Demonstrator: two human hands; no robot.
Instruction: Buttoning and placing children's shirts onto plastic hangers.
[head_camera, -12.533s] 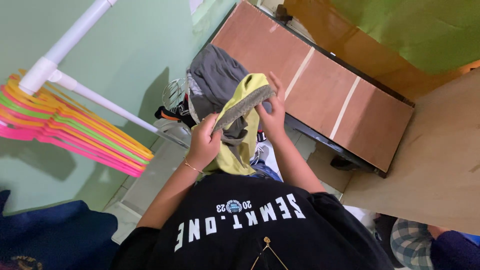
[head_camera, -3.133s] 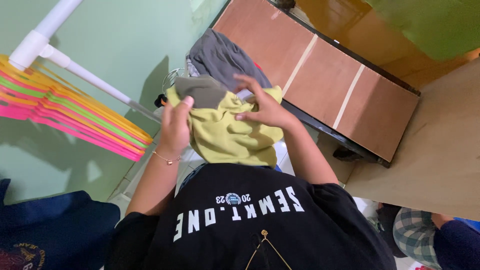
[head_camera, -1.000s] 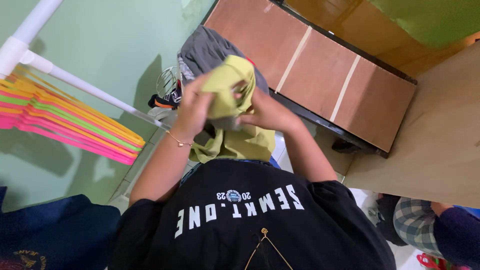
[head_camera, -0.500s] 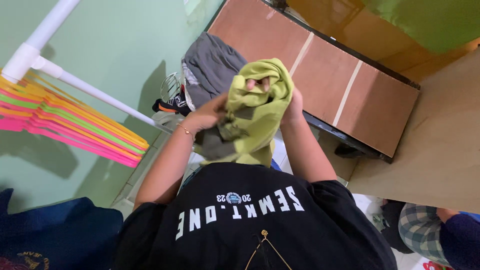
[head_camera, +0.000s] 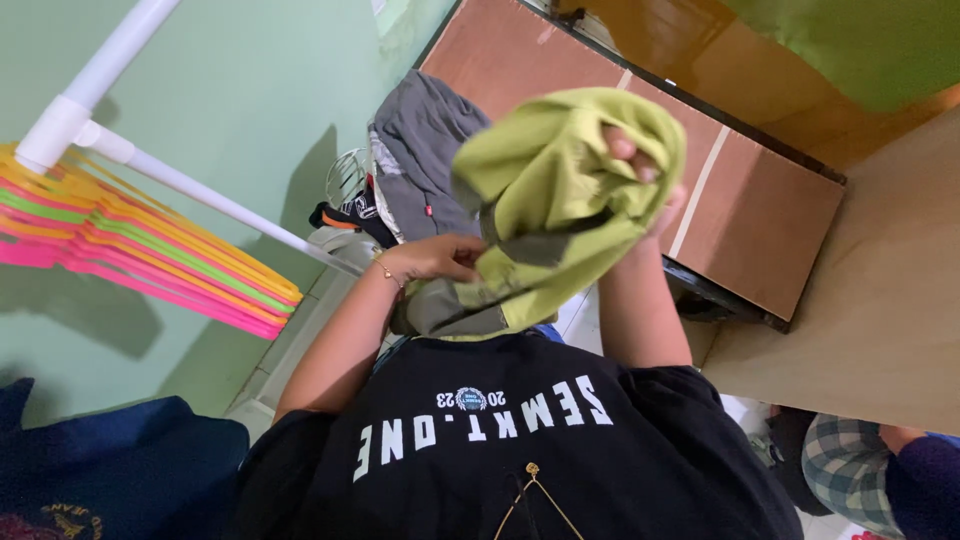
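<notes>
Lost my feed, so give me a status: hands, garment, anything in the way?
Left hand grips green garment low. Right hand inside it, raised. Grey clothes pile behind, apart.

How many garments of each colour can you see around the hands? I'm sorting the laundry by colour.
Yellow-green garment, held by left hand and right hand: 1
Grey garment on the pile behind: 1
Navy garment at lower left: 1
Total: 3
</notes>
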